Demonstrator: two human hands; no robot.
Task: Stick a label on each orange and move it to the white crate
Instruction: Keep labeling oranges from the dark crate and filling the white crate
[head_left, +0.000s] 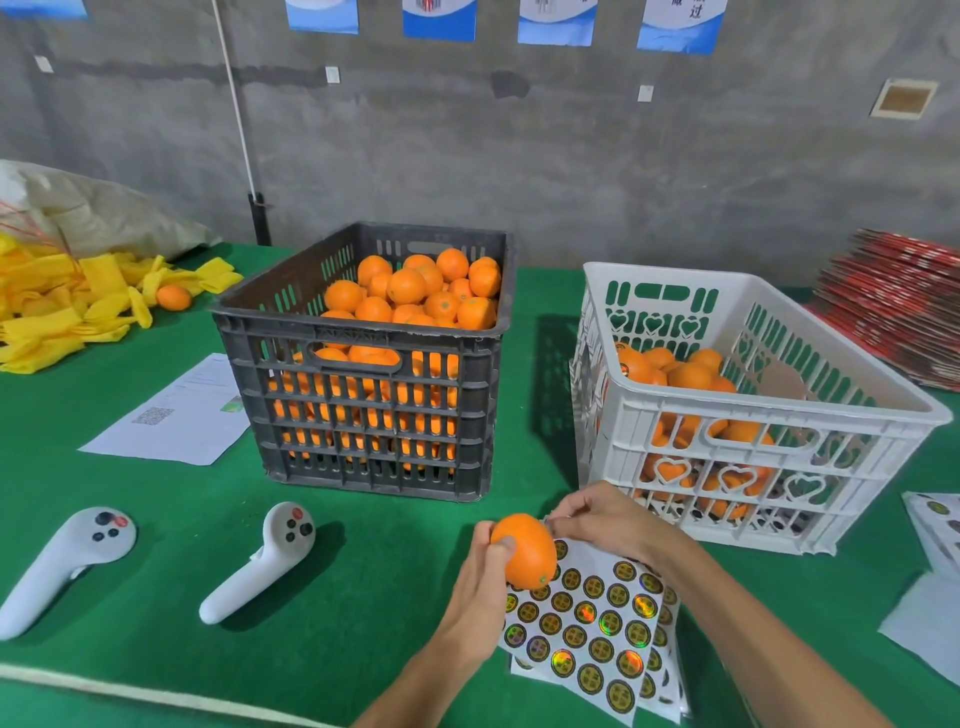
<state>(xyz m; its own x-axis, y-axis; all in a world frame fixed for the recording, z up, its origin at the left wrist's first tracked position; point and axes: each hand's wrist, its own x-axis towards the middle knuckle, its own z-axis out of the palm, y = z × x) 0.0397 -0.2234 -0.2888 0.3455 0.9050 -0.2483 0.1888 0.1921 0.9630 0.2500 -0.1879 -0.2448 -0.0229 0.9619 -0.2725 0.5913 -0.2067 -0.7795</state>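
Head view. Left hand (480, 582) grips an orange (523, 551) above the near desk (363, 597), thumb pressed on its top, fingers curled behind. The orange is slightly oval; long axis runs from upper left to lower right, with the small green stem end pointing down and toward the camera. Skin smooth, bright, no label seen on the facing side. Right hand (602, 519) sits just right of the orange, fingertips pinched at the top edge of the label sheet (597, 623); what they pinch is too small to tell. The sheet lies under both hands, rows of round gold-and-black holographic stickers, print unreadable. More sheets lie beneath it.

Black crate (363, 415) at centre, heaped with oranges. White crate (753, 447) to its right, heart cut-outs, partly filled; one orange there shows a round sticker. Two white controllers (260, 561) on the left. Paper with a QR code (171, 415) beside the black crate, text unreadable.
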